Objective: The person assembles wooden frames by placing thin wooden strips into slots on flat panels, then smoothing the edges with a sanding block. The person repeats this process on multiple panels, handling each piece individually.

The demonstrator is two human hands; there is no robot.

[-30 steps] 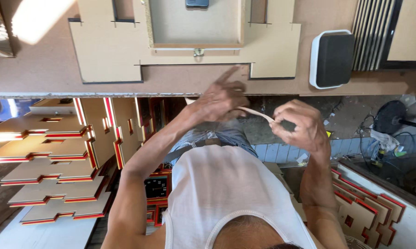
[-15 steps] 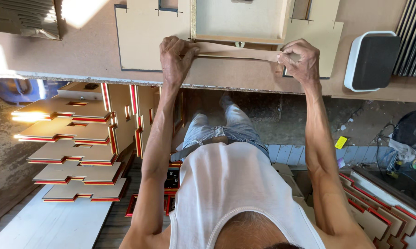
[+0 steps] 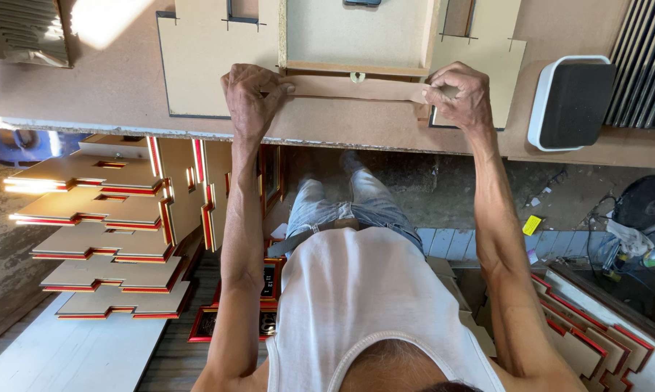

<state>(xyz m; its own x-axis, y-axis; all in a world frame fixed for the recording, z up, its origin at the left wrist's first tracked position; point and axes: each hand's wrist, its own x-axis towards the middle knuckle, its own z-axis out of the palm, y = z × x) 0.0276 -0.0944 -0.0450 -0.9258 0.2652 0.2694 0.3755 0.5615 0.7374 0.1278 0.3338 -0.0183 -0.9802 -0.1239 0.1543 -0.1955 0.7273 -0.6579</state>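
Both hands, left hand (image 3: 249,94) and right hand (image 3: 461,94), fingers pinching tan tape strip (image 3: 356,88); white-rimmed black box (image 3: 570,101) rightward

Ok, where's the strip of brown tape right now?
In the head view, the brown tape strip is stretched between left hand and right hand, along the near edge of the cut board.

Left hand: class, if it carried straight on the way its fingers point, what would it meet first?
The left hand points along the tan strip toward the right hand; it would probably meet that hand first, the strip lying under it.
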